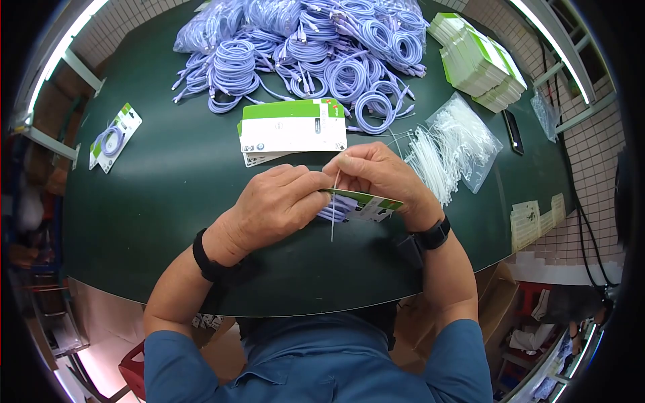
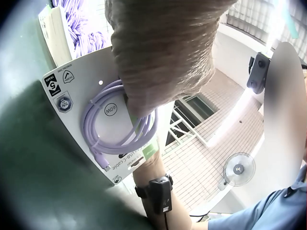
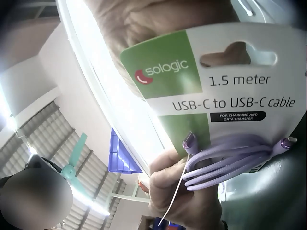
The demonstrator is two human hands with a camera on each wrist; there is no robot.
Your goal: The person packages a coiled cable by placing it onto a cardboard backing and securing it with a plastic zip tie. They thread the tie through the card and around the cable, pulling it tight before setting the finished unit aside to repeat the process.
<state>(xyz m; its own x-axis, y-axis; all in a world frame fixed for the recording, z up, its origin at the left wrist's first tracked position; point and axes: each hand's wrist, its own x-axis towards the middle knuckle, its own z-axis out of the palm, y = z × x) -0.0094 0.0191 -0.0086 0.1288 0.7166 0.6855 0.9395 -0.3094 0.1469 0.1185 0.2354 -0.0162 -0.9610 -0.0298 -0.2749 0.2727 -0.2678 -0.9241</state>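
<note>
A green and white card [image 3: 235,91] with a coiled purple cable [image 3: 230,160] against its face is held up between both hands. The left hand [image 1: 279,205] pinches the card's edge and the cable in the head view. The right hand [image 1: 386,178] holds the card from the other side, thumb and forefinger together at a thin white tie [image 1: 333,218] that hangs down past the card's edge. In the left wrist view the coil [image 2: 91,127] lies on the card [image 2: 72,112], partly covered by the left hand [image 2: 160,62].
Purple cable coils [image 1: 349,74] heap along the far side. Cards [image 1: 292,127] lie stacked ahead of the hands, more card stacks [image 1: 477,64] at back right. A bag of white ties [image 1: 463,141] and a phone [image 1: 513,132] lie right; a carded cable [image 1: 111,141] lies left.
</note>
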